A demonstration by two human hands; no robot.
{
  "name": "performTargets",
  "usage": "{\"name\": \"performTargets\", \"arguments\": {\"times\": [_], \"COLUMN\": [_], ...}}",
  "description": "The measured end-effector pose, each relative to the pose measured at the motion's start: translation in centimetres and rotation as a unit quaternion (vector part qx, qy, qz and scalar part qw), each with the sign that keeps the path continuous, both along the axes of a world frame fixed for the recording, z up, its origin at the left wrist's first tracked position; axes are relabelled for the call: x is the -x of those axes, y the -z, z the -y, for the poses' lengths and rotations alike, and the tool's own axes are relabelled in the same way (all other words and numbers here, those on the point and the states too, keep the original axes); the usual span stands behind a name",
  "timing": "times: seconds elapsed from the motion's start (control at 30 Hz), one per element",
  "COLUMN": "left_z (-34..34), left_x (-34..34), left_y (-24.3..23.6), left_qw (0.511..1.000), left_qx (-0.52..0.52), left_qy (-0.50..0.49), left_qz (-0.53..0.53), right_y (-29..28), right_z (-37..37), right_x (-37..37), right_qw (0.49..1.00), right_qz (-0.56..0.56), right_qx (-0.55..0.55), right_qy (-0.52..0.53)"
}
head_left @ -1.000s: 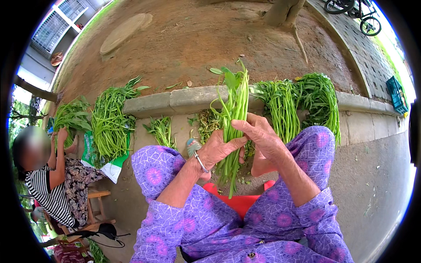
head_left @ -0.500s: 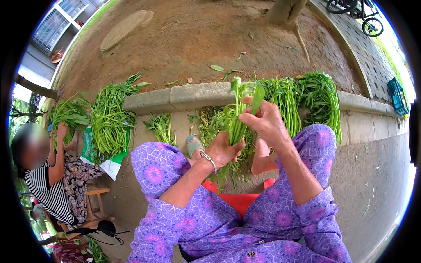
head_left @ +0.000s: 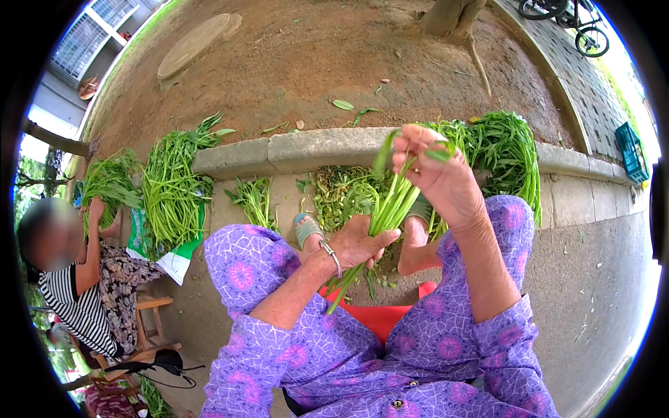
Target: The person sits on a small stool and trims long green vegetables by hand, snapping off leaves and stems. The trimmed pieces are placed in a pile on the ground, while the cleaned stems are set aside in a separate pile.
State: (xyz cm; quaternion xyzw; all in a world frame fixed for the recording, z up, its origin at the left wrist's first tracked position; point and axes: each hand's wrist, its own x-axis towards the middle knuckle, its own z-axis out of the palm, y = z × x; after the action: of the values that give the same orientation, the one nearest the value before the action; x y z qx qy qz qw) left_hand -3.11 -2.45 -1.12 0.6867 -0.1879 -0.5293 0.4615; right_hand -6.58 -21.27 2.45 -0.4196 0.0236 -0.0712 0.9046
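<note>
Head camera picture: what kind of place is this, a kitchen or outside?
Outside, probably a roadside or park edge. A stone curb borders bare dirt ground, a bicycle is parked on the paving behind, and piles of green stalks lie along the curb. The left hand holds a bunch of greens.

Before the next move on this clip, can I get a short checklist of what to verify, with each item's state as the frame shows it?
1. Left hand closed around the lower stems of the green bunch: ok.
2. Right hand pinching the leafy top of the bunch: ok.
3. Bunch lifted off the curb: ok.
4. Scraps pile lies below the hands, at the foot of the curb: ok.
5. Sorted greens on the curb apart from the hands: ok.
6. Whether all stems are trimmed: cannot tell.
</note>
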Motion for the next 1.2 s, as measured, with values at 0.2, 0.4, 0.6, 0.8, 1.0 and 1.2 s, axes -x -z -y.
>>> {"name": "performTargets", "arguments": {"times": [0.2,0.4,0.6,0.8,1.0,1.2], "left_z": [0.1,-0.1,-0.1,-0.1,-0.5,-0.7], "left_x": [0.1,-0.8,-0.9,-0.4,-0.2,0.1], "left_y": [-0.5,-0.7,-0.9,-2.3,-0.3,0.1], "left_qw": [0.964,0.912,0.917,0.937,0.942,0.943], "left_qx": [0.081,0.169,0.213,0.222,0.196,0.165], "left_qy": [-0.129,-0.243,-0.241,-0.135,-0.006,0.015], "left_qz": [-0.217,-0.283,-0.236,-0.232,-0.272,-0.287], "right_y": [1.7,1.0,2.1,0.3,1.0,0.4], "right_z": [2.8,1.1,-2.1,-2.4,-3.1,-2.8], "right_x": [-0.7,0.5,1.3,1.2,0.8,1.3], "right_qw": [0.832,0.926,0.929,0.956,0.977,0.969], "right_qz": [-0.165,-0.145,-0.183,-0.187,-0.168,-0.185], "right_qx": [0.458,0.308,0.304,0.122,-0.035,0.010], "right_qy": [0.265,0.165,-0.104,-0.192,-0.126,-0.167]}}
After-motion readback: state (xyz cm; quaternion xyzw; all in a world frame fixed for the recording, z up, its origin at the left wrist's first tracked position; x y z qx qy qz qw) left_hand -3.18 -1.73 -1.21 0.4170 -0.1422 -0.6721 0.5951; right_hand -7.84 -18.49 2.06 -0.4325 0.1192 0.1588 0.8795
